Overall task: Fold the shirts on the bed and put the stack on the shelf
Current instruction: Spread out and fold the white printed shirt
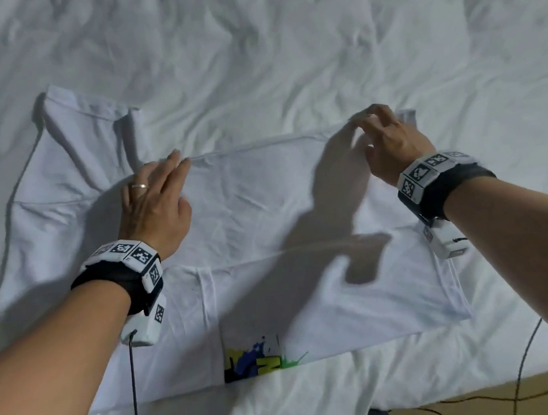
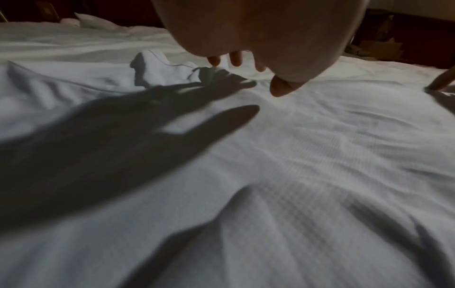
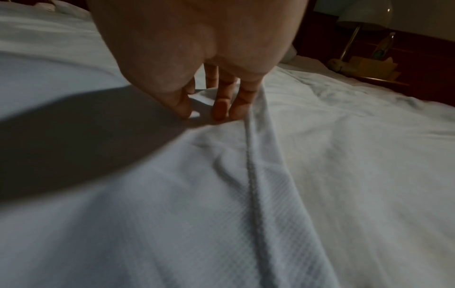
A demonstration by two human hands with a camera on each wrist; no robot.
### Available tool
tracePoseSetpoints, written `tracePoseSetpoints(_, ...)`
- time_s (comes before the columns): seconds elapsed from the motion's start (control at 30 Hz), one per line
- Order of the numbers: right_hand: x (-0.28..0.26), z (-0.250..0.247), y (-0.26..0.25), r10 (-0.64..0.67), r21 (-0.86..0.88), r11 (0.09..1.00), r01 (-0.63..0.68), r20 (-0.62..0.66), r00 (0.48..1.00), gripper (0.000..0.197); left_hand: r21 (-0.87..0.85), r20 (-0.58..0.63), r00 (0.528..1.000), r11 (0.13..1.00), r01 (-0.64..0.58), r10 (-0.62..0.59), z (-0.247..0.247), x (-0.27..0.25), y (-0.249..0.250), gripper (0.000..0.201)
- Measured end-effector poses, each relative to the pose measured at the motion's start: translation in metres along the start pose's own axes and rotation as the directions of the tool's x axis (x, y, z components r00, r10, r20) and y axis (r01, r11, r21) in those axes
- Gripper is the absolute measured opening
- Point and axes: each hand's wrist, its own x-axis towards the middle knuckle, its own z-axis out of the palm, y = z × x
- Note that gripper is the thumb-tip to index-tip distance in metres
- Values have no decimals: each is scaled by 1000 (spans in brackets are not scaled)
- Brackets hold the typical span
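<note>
Left hand [image 1: 153,205] lies with fingers straight and spread, fingertips at the far fold edge of the white shirt [image 1: 266,215], near where the sleeve [image 1: 85,144] splays off to the left. No curl, no grip; it looks to be pressing or smoothing only. Left wrist view agrees: fingers extended, hanging just above the cloth.

Right hand [image 1: 385,138] sits at the far right corner of that same shirt, fingers bent downward. Right wrist view shows thumb and fingertips [image 3: 219,109] planted on the fabric, with a hem ridge running beside the outermost finger. Whether it pinches the hem or merely presses beside it, cannot tell.

Shirt position: flat on the bed sheet [image 1: 279,34], near the bed's close edge. One long panel is already turned over toward the person, so a coloured print [image 1: 250,362] peeks out along the shirt's near edge. Left sleeve lies unfolded, beyond the shirt's left side.

Progress, as a judgement: early. One fold is laid on this shirt; the sleeve and the remaining folds look undone. No finished stack in view, no other shirts, no shelf visible. Stacking and carrying are all yet to do.

Cables [image 1: 526,366] trail off past the shirt's near side, over the bed edge.
</note>
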Motion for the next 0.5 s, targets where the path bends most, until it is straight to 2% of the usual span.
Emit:
tracePoseSetpoints(0.1,7,5,17,6,24,1000,-6,-28,1000,41,73,1,999,996,52,-52,6,13,-4,64)
tracePoseSetpoints(0.27,14,8,30,-18,18,1000,20,-131,991,29,135,-77,990,982,130,-120,4,22,-19,56)
tracePoseSetpoints(0.43,12,5,36,3,57,998,15,-296,955,18,178,-149,981,972,150,-124,-7,20,-27,19)
tracePoseSetpoints(0.5,6,3,37,9,64,998,15,-352,936,18,184,-171,977,970,158,-127,-13,14,-25,12)
